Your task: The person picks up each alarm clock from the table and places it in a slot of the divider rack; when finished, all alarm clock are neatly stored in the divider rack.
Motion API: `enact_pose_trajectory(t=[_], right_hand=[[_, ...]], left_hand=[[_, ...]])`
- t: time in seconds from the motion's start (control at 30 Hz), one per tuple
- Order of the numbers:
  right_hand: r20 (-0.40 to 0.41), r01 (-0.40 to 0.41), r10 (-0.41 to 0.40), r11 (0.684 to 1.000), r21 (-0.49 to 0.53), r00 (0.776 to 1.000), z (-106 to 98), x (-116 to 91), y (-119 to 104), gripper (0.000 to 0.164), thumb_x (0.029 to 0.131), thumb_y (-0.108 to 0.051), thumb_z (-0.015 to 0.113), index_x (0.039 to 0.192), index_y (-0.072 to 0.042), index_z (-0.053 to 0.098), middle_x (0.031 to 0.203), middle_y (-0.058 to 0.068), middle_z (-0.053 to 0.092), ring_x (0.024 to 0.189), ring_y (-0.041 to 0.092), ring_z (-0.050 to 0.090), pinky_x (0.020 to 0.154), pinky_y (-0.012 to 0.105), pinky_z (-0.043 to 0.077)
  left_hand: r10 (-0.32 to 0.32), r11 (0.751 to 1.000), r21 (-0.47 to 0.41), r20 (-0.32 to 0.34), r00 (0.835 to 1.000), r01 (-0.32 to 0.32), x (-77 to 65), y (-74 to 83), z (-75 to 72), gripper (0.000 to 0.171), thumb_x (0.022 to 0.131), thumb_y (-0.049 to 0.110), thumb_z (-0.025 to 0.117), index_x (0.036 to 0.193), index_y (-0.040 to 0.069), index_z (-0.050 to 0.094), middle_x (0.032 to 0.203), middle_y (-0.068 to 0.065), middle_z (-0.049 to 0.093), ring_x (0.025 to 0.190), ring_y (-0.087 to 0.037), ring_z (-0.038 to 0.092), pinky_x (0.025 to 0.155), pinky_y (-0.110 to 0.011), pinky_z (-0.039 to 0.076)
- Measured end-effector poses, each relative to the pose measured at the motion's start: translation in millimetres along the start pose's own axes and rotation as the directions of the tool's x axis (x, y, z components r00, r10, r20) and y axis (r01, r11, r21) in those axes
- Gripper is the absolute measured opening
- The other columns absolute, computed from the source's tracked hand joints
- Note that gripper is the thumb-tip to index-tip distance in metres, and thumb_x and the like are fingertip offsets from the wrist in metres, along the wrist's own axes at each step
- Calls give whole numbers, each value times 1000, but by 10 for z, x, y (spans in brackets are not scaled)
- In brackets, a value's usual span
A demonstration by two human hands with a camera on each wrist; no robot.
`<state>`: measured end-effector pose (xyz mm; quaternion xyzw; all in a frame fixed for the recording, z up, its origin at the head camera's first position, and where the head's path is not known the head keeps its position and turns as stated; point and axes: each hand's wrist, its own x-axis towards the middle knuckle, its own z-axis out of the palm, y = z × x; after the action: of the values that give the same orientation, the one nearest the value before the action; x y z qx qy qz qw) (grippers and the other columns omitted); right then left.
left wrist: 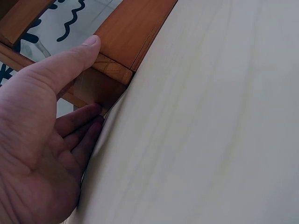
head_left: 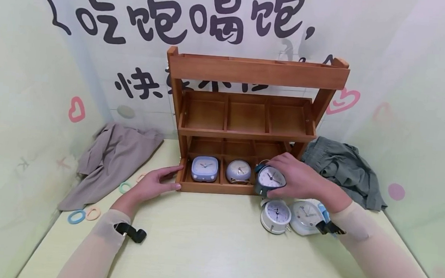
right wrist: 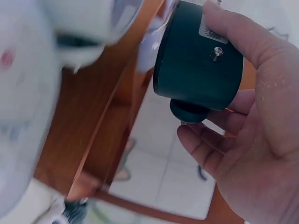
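Observation:
My right hand (head_left: pixel 295 176) holds a dark green twin-bell alarm clock (head_left: pixel 271 177) at the bottom tier's right compartment. In the right wrist view, the thumb lies by the barcode label on the clock's back (right wrist: pixel 201 58) and the fingers curl by its bell. The clock leans, dial towards the head camera. My left hand (head_left: pixel 155 185) grips the lower left front corner of the wooden shelf (head_left: pixel 219 189); in the left wrist view the thumb rests on the corner (left wrist: pixel 110 65) with the fingers below. A blue square clock (head_left: pixel 205 169) and a round lavender clock (head_left: pixel 238 171) sit in the left and middle compartments.
A white twin-bell clock (head_left: pixel 276 217) and a pale rounded clock (head_left: pixel 307 217) stand on the table before the shelf's right end. A mauve cloth (head_left: pixel 114 161) lies left, a grey-green cloth (head_left: pixel 344 169) right. Several coloured rings, one blue (head_left: pixel 76 216), lie by the left arm.

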<state>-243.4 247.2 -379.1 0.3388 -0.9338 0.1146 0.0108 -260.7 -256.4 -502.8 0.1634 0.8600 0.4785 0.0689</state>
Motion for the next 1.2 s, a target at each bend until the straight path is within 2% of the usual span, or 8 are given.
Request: enact_pose_trajectory(t=[0.23, 0.4, 0.57, 0.9, 1.0, 1.2], right_hand=[[56, -96, 100, 992, -77, 993, 1, 116, 325, 93, 86, -57, 95, 153, -1, 64, 151, 19, 63, 139, 40, 54, 113, 62, 55], [85, -136, 145, 986, -98, 986, 14, 224, 467, 95, 86, -54, 95, 156, -1, 60, 158, 23, 58, 148, 46, 48, 119, 68, 47], [96, -128, 137, 987, -99, 986, 67, 290, 556, 96, 87, -51, 96, 158, 1, 57, 161, 25, 55, 152, 48, 45, 121, 68, 46], [111, -120, 130, 989, -91, 985, 214, 329, 640, 95, 89, -45, 96, 161, 0, 54, 165, 25, 51, 159, 51, 36, 122, 66, 46], [113, -113, 125, 988, -104, 986, 255, 340, 652, 93, 89, -44, 96, 160, 0, 55, 164, 25, 52, 158, 51, 39, 122, 66, 45], [116, -132, 145, 985, -112, 983, 305, 357, 640, 88, 88, -42, 97, 155, 1, 59, 157, 24, 59, 146, 46, 53, 119, 64, 50]], left_hand=[[21, 1000, -1, 2, 1000, -21, -9, -44, 3, 73, 98, 43, 88, 163, 25, 60, 169, -8, 53, 157, -37, 48, 131, -59, 35], [16, 1000, 8, -2, 1000, -16, -14, -39, 4, 73, 97, 45, 89, 163, 28, 61, 169, -6, 53, 157, -35, 48, 130, -58, 36], [0, 1000, 20, -1, 1000, 0, -8, -12, 19, 73, 96, 49, 89, 162, 33, 61, 169, -2, 54, 157, -31, 49, 131, -56, 36], [9, 999, 30, 10, 1000, -9, 2, 4, 20, 75, 96, 51, 88, 163, 33, 60, 170, -3, 51, 159, -33, 45, 131, -58, 34], [11, 1000, 29, 7, 1000, -11, 3, 3, 11, 75, 96, 51, 88, 163, 33, 60, 170, -3, 52, 159, -32, 45, 131, -58, 34], [9, 1000, 29, 6, 1000, -9, -6, 0, -6, 76, 96, 52, 88, 163, 33, 59, 171, -3, 51, 159, -33, 45, 131, -59, 34]])
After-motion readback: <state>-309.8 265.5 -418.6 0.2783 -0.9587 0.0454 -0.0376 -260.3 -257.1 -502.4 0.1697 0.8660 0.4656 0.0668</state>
